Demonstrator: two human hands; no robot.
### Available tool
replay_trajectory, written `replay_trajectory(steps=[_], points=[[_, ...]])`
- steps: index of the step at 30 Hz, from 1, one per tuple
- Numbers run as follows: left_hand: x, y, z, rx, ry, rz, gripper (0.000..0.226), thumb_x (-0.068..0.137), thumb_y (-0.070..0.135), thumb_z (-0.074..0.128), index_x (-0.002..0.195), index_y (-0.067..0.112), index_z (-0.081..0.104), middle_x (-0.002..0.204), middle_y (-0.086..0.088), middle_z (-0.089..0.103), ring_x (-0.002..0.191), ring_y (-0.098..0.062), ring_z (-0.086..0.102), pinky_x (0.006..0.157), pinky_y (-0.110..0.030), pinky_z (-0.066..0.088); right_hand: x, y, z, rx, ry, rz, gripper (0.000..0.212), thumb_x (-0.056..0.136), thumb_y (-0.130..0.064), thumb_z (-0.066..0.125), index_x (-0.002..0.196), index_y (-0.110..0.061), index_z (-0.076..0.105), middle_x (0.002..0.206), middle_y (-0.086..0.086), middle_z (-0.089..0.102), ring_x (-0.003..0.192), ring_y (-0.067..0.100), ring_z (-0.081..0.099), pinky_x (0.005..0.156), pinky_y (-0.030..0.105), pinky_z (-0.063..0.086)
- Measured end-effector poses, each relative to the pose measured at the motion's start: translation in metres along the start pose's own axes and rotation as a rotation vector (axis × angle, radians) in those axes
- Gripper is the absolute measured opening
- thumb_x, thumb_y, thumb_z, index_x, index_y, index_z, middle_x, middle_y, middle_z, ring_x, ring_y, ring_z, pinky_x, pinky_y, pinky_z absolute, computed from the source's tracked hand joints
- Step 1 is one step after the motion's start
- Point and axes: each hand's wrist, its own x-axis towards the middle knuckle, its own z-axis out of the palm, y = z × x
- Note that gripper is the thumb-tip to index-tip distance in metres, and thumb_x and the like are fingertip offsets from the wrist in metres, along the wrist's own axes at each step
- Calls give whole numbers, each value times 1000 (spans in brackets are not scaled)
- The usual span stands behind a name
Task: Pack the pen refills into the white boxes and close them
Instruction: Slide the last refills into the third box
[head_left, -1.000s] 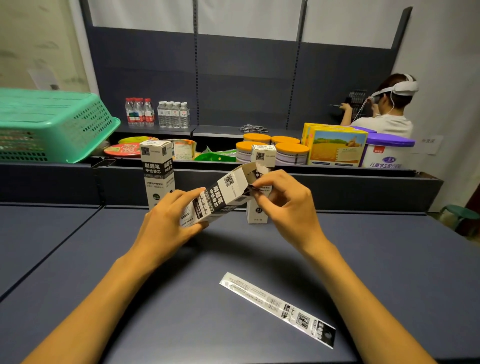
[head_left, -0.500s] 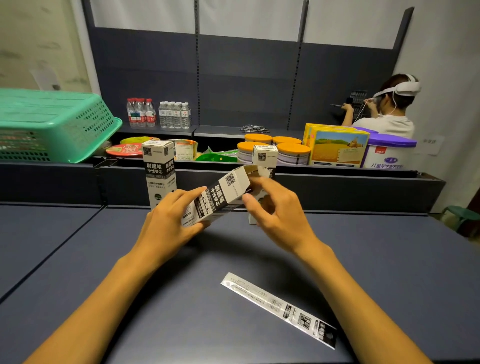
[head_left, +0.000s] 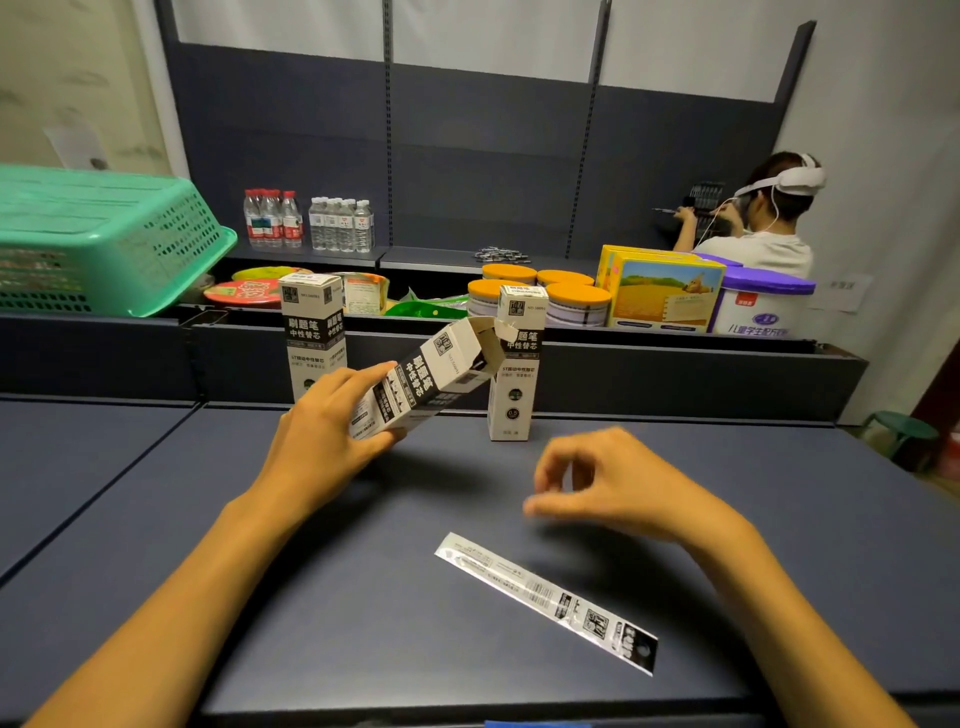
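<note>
My left hand (head_left: 327, 431) grips a white and black refill box (head_left: 431, 376), tilted with its open flapped end pointing up and right. My right hand (head_left: 608, 483) hovers above the dark table, fingers loosely curled and holding nothing. A packaged pen refill (head_left: 545, 597) in a clear and white sleeve lies flat on the table just below that hand. Two more white boxes stand upright at the table's back edge, one on the left (head_left: 311, 332) and one on the right (head_left: 517, 364), both with their tops shut.
A green plastic basket (head_left: 104, 244) sits at the far left on the raised shelf. Water bottles (head_left: 306, 221), orange-lidded tins (head_left: 540, 291), a yellow carton (head_left: 665, 291) and a purple-lidded tub (head_left: 763, 306) line the shelf behind. A person in a headset (head_left: 758, 218) works at back right.
My right hand has left the box's open end and dropped down and toward me, over the refill on the table. The left hand keeps the box tilted, its end flap now open.
</note>
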Motion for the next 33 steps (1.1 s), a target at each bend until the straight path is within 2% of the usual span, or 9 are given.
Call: replay_trajectory(steps=[2, 5, 7, 13, 16, 19, 24, 27, 33], points=[[0, 1, 1, -6, -2, 2, 75, 75, 27, 80, 141, 29, 44, 119, -1, 59, 106, -19, 55, 79, -46, 56, -15, 3, 5, -71, -174, 87, 39, 64, -60, 81, 86, -30, 69, 84, -13, 68, 71, 4, 60, 67, 25, 52], [-1, 2, 1, -8, -9, -4, 75, 75, 27, 80, 141, 28, 44, 119, -1, 59, 107, -19, 54, 79, -46, 55, -29, 1, 12, -121, -295, 147, 51, 54, -63, 84, 91, -35, 64, 90, -15, 64, 74, -2, 56, 64, 20, 45], [-1, 1, 1, -6, -13, -14, 75, 75, 28, 80, 141, 29, 44, 120, -2, 59, 108, -20, 54, 80, -46, 55, -32, 0, 13, -158, -322, 127, 46, 59, -59, 83, 92, -35, 63, 90, -15, 60, 75, -3, 54, 63, 18, 42], [-2, -1, 2, -26, -9, -21, 73, 76, 30, 80, 140, 30, 45, 120, 0, 59, 108, -19, 54, 82, -47, 55, -29, 4, 11, -51, -284, 123, 16, 78, -34, 76, 89, -29, 64, 85, -7, 66, 70, 4, 59, 65, 25, 52], [-2, -1, 2, -24, -8, -21, 75, 75, 27, 81, 140, 29, 44, 119, 0, 59, 107, -19, 54, 82, -46, 55, -23, 10, 12, -2, -201, 122, 14, 83, -25, 73, 88, -29, 61, 79, -3, 70, 64, 6, 61, 62, 22, 49], [-2, 0, 1, -30, -8, -18, 75, 74, 25, 81, 140, 28, 45, 118, -1, 59, 106, -19, 54, 82, -47, 55, -13, 18, 9, 56, -65, 74, 9, 84, -21, 74, 88, -27, 68, 80, -6, 72, 71, 6, 64, 67, 21, 50], [-2, -1, 0, -36, -1, -21, 74, 75, 27, 81, 140, 28, 45, 120, 0, 58, 107, -18, 53, 83, -44, 54, -3, 25, -11, 185, 373, -97, 11, 81, -13, 77, 91, -18, 75, 86, -8, 70, 84, 10, 65, 75, 21, 53], [-2, -1, 0, -27, -5, -21, 75, 75, 25, 81, 141, 28, 45, 120, -1, 58, 109, -18, 53, 84, -45, 54, 1, 24, -26, 198, 559, -169, 13, 83, -11, 74, 95, -16, 74, 92, -5, 69, 88, 11, 64, 76, 18, 53], [-1, -2, 0, -11, 7, -27, 74, 75, 23, 82, 140, 26, 46, 122, -3, 59, 110, -19, 53, 86, -43, 53, 12, 23, -43, 189, 732, -219, 15, 86, -12, 71, 99, -20, 70, 98, -8, 66, 93, 4, 63, 78, 15, 53]])
